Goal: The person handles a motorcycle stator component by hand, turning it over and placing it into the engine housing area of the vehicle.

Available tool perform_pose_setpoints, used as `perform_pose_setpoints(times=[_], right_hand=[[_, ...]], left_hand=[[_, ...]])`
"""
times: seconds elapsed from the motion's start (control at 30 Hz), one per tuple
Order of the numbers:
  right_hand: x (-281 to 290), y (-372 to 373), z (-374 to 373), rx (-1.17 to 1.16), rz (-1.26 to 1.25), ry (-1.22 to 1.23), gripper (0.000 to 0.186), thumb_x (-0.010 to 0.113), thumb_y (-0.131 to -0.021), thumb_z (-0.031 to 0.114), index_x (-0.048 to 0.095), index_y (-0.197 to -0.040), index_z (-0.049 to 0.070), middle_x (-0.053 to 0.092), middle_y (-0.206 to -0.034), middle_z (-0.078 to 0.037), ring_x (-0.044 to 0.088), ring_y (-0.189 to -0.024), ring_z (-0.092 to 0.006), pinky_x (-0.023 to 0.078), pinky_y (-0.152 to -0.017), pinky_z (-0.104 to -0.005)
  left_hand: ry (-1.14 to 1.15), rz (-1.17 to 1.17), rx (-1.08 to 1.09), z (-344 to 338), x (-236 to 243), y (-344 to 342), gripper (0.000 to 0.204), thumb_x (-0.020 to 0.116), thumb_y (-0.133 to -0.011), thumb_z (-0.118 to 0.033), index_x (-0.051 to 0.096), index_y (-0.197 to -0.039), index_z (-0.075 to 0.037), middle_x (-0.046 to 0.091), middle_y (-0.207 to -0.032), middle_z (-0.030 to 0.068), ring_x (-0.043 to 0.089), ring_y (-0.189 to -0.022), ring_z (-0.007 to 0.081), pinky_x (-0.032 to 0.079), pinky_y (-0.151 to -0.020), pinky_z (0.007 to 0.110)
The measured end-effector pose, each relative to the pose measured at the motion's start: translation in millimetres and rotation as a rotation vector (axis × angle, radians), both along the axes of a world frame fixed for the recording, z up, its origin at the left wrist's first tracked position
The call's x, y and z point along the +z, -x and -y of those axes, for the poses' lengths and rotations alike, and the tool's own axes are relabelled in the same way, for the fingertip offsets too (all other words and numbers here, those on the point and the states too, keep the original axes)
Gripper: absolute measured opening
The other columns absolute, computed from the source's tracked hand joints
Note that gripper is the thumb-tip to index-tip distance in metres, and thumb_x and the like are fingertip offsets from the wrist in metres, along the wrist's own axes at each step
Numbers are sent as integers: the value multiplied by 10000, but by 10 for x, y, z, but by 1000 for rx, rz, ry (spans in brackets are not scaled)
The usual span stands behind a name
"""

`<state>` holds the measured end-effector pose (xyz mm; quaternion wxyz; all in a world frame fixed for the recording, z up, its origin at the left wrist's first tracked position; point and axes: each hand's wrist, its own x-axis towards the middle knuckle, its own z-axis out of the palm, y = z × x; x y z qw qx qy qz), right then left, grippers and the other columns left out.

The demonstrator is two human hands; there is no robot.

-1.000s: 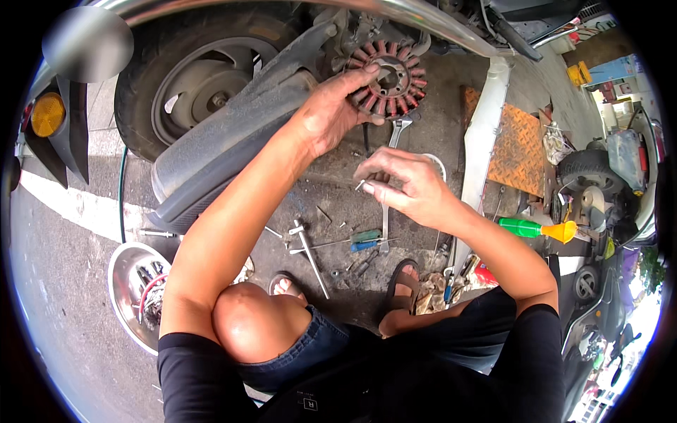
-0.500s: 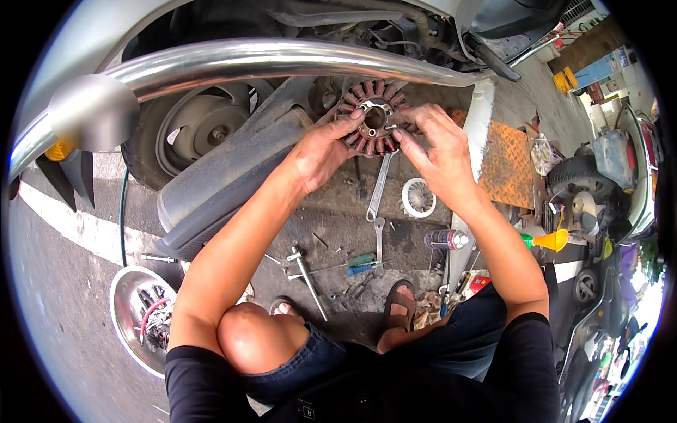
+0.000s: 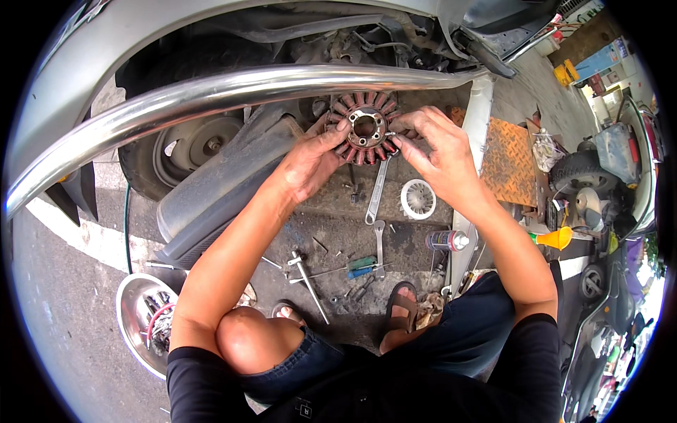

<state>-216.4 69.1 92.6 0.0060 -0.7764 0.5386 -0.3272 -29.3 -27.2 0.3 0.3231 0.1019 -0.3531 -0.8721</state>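
Note:
A round stator with reddish-brown coils is held up in front of me, its centre hole facing me. My left hand grips its left edge, thumb across the face and fingers behind. Beside its right edge, my right hand pinches a small silvery screw between thumb and fingers. I cannot tell whether the screw's tip sits in a hole. Below the stator lie a long combination wrench and a white finned fan wheel.
A chrome bar arches across above my hands. A T-handle wrench, screwdrivers and a smaller wrench lie on the ground. A spray can is at the right, a metal bowl of parts at the left.
My left hand and the stator have shifted slightly left and down, and the stator now faces me more squarely. The chrome bar appears lower as the view tilts. The screw stays in my right fingers.

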Motion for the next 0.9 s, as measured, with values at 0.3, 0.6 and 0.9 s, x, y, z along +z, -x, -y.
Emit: perform_pose_setpoints(times=[0.3,0.6,0.9], right_hand=[[-10,-94,76,72,-201,90,227,716,-753,58,630,-964,58,607,-907,-93,585,-854,-308,505,-753,-408],[-41,-61,136,77,-348,124,211,697,-811,133,648,-1000,51,634,-954,-94,611,-919,-303,501,-797,-390],[-96,-40,159,20,-243,138,306,706,-789,165,622,-995,-45,594,-895,-201,594,-851,-386,482,-752,-419]], left_hand=[[11,-34,-29,17,-44,-14,491,632,-950,-324,455,-1345,-93,581,-1255,54,539,-1174,181,414,-1022,440],[124,-55,-10,74,-42,21,363,594,-970,-305,535,-1247,-78,600,-1185,57,575,-1081,166,462,-984,409],[48,-77,-63,102,-106,59,383,603,-962,-278,560,-1267,-49,639,-1193,71,595,-1107,197,475,-973,365]])
